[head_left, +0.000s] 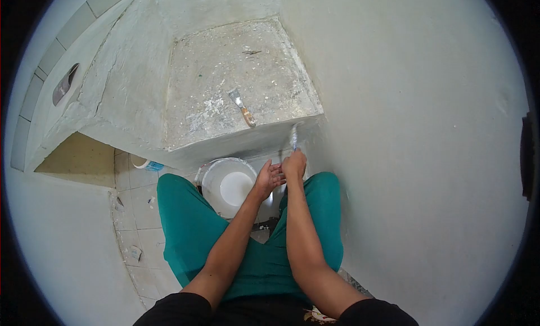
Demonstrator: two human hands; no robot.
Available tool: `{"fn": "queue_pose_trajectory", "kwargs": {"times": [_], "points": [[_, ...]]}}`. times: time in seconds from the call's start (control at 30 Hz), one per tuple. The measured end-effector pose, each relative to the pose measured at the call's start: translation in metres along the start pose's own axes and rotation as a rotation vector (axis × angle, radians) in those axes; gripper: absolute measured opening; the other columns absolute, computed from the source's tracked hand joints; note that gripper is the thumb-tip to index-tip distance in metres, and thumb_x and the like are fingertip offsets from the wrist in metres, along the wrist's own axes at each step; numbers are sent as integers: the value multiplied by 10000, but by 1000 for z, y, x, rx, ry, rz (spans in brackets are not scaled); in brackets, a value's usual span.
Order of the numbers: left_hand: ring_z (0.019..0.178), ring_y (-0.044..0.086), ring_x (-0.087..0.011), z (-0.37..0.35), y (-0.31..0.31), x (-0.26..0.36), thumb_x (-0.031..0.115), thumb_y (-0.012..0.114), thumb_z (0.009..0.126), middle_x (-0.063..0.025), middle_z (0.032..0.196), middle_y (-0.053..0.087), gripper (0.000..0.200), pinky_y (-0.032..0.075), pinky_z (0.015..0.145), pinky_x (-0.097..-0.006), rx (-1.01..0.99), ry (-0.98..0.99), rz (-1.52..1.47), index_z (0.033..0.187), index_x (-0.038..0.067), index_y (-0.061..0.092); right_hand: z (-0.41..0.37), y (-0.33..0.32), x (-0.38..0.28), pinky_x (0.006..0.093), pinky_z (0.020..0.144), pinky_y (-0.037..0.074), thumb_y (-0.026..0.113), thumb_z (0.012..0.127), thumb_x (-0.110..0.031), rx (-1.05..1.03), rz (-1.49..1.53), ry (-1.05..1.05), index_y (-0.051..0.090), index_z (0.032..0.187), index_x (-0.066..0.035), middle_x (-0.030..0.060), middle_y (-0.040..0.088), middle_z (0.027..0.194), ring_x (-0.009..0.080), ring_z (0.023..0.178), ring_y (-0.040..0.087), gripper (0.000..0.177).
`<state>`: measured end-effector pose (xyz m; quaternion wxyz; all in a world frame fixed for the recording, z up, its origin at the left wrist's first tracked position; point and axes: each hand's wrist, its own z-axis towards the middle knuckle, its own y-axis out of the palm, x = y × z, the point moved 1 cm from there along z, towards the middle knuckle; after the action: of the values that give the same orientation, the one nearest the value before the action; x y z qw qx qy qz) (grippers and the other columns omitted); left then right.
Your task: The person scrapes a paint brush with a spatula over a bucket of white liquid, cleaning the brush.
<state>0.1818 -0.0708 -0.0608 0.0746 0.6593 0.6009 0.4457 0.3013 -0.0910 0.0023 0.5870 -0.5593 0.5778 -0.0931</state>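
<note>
My right hand (294, 164) is closed around the handle of a narrow, white-smeared paintbrush (294, 137). The brush points away from me, its far end close to the front face of the ledge (247, 140). Beside it, my left hand (269, 180) is held palm up with its fingers apart and nothing in it. Below that hand, between my knees, stands a white bucket (211, 177) with white material at its bottom. On top of the ledge lies a putty knife (243, 108) with a wooden handle and a metal blade.
White flakes and a few dark scraps (251, 53) lie on the ledge top. A smooth wall (427, 146) rises close on my right. At left are a curled dark piece (66, 85), an opening in the masonry (79, 160), a white-and-blue tub (147, 164) and floor tiles (147, 211).
</note>
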Motion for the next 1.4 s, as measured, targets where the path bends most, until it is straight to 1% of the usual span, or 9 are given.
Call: {"fn": "queue_pose_trajectory", "kwargs": {"times": [0.17,0.37,0.53,0.63,0.77,0.83,0.97,1.2,1.4], "points": [[956,601,-255,-4,-1,0,525,315,979,-102,1124,594,574,445,900,-400,102,3,-10,1224,37,491,-4,30,11,479,839,507,593,861,-214,-104,180,207,621,1025,30,262,642,1026,412,962,636,295],[933,599,-227,-10,-16,5,506,318,985,-88,1092,613,538,454,854,-373,140,29,-4,1203,61,529,-3,75,25,456,711,510,534,831,-178,-119,740,270,675,813,4,238,669,832,344,782,664,231],[905,581,-182,20,-44,-11,514,312,983,-34,1054,630,513,438,795,-334,129,62,-41,1147,121,599,-11,115,43,399,613,505,520,798,-135,-94,778,145,671,747,-2,187,667,737,290,669,652,207],[900,580,-180,19,-49,-18,510,307,982,-32,1038,632,515,441,816,-353,149,135,59,1171,118,583,-7,114,32,414,573,506,523,790,-134,-229,840,348,661,752,24,175,672,744,288,647,654,213],[926,573,-187,-25,-27,-2,507,301,981,-45,1051,624,521,443,845,-371,254,-20,88,1202,113,561,4,128,37,443,548,514,523,784,-134,-287,787,609,646,767,64,178,673,765,306,630,654,234],[954,569,-194,-15,-44,-8,509,300,979,-55,1072,617,532,444,858,-377,282,-114,116,1225,107,547,-7,130,33,452,617,517,505,782,-129,-219,638,519,645,782,71,195,669,775,319,676,667,244],[1097,542,-246,4,-62,-12,544,356,959,-106,1188,584,609,412,955,-383,105,114,-41,1280,46,497,-17,131,21,464,645,490,487,796,-153,-156,722,370,653,736,27,203,668,763,332,701,664,252],[1069,567,-221,5,-52,-3,527,377,963,-104,1156,605,570,420,957,-360,86,127,-94,1193,33,547,-39,115,14,478,647,448,456,777,-131,116,502,-79,621,691,32,205,620,671,345,622,598,248],[1026,574,-199,10,-58,-7,485,346,982,-91,1095,625,528,435,917,-344,62,167,-118,1155,44,577,-52,111,5,487,638,422,450,763,-132,37,634,-36,611,672,26,222,628,686,368,617,570,243]]}}
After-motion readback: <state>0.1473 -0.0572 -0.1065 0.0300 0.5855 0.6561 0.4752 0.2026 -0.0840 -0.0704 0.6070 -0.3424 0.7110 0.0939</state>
